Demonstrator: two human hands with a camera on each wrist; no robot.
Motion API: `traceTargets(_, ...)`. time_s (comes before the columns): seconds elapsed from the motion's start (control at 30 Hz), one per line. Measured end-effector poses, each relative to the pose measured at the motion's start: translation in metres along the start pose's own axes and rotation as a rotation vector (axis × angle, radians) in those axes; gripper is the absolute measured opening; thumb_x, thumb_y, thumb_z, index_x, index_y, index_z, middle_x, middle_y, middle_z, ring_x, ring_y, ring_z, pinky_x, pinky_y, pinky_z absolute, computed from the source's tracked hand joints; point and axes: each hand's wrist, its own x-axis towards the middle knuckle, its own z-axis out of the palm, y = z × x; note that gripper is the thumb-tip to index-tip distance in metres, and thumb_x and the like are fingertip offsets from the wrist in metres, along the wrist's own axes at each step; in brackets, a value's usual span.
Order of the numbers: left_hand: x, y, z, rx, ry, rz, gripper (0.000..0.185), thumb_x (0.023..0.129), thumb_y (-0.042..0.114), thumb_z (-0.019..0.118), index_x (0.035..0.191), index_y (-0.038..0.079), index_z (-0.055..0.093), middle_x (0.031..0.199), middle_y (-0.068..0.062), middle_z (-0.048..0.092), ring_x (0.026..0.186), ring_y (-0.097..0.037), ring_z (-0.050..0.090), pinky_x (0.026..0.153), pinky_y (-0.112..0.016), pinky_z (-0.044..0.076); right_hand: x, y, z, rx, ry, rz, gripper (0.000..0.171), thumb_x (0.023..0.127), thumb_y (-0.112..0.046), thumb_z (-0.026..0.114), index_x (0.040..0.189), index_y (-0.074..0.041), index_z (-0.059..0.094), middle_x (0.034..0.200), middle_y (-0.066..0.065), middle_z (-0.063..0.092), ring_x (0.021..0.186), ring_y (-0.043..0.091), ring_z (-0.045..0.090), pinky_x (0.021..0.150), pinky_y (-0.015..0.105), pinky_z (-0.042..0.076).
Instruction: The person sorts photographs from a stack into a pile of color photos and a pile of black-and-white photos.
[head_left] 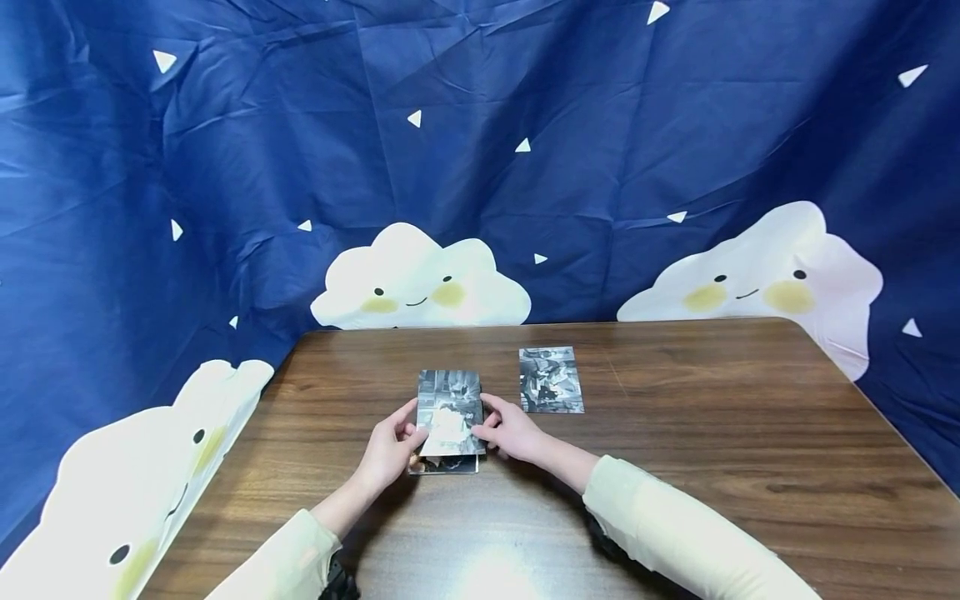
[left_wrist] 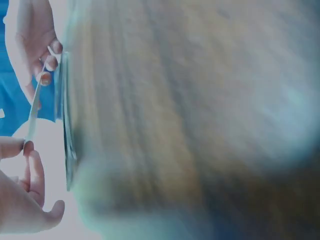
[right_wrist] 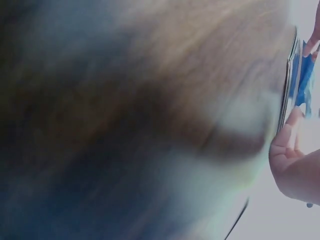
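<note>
A black-and-white photo print (head_left: 450, 404) is held over the wooden table by both hands. My left hand (head_left: 388, 446) pinches its left edge, thumb on top. The right edge is pinched by my right hand (head_left: 513, 429). Beneath it lies a small stack of photo prints (head_left: 444, 466), mostly hidden from above. Seen edge-on in the left wrist view, the held print (left_wrist: 34, 112) stands apart from the stack (left_wrist: 67, 125). In the right wrist view my right hand (right_wrist: 297, 160) is close beside the stack (right_wrist: 287, 87).
Another black-and-white print (head_left: 551, 380) lies flat to the right, toward the far edge of the table (head_left: 712, 417). Behind the table hangs a blue curtain (head_left: 480, 108) with white clouds and triangles. Light glares off the tabletop near the front.
</note>
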Motion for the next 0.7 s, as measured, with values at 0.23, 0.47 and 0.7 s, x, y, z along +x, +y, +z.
traceTargets(0.23, 0.011, 0.015, 0.01, -0.018, 0.018, 0.075, 0.053, 0.087, -0.003, 0.066, 0.135, -0.011, 0.048, 0.071, -0.002, 0.057, 0.062, -0.01, 0.048, 0.059, -0.021, 0.04, 0.005, 0.001, -0.016, 0.025, 0.09, -0.035, 0.063, 0.089, -0.006, 0.068, 0.143, 0.007, 0.038, 0.071, 0.004, 0.063, 0.056, 0.019, 0.058, 0.046, 0.028, 0.046)
traceTargets(0.47, 0.024, 0.03, 0.029, -0.064, -0.011, 0.108, 0.056, 0.087, -0.004, 0.066, 0.138, -0.01, 0.045, 0.074, -0.005, 0.059, 0.067, -0.012, 0.052, 0.063, -0.02, 0.044, 0.005, 0.007, -0.042, 0.011, 0.148, -0.065, 0.062, 0.089, -0.003, 0.067, 0.143, 0.007, 0.039, 0.07, 0.005, 0.063, 0.056, 0.017, 0.056, 0.062, 0.028, 0.048)
traceTargets(0.7, 0.036, 0.041, 0.053, -0.06, -0.05, 0.114, 0.058, 0.089, -0.001, 0.065, 0.142, -0.006, 0.042, 0.074, -0.003, 0.06, 0.063, -0.009, 0.051, 0.059, -0.02, 0.046, -0.001, 0.018, -0.068, 0.006, 0.196, -0.112, 0.059, 0.089, 0.0, 0.066, 0.14, 0.011, 0.04, 0.068, 0.002, 0.06, 0.055, 0.013, 0.053, 0.058, 0.025, 0.046)
